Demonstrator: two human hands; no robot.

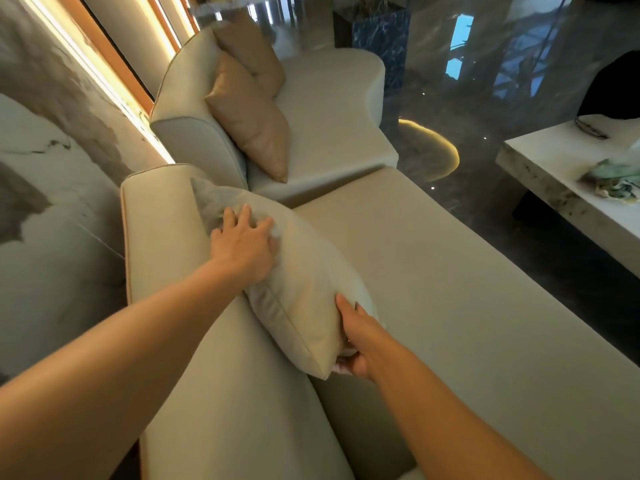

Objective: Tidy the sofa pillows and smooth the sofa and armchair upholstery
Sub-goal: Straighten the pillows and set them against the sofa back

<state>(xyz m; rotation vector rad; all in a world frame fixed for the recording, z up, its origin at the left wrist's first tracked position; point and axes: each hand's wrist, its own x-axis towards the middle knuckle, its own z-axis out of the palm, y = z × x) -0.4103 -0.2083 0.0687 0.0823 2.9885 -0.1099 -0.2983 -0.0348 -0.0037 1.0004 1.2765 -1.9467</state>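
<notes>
The beige pillow (294, 271) is plump with a piped seam, and it leans tilted against the backrest of the sofa (450, 289). Your left hand (242, 247) lies flat on its upper part, fingers spread, pressing and not gripping. Your right hand (356, 337) closes around the lower corner, thumb under it. Two tan pillows (252, 129) stand on the armchair (332, 109) behind.

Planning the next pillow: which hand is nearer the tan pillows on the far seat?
Left. The left hand presses the cream pillow's far end, just short of the tan pillows; the right hand grips its near corner.
</notes>
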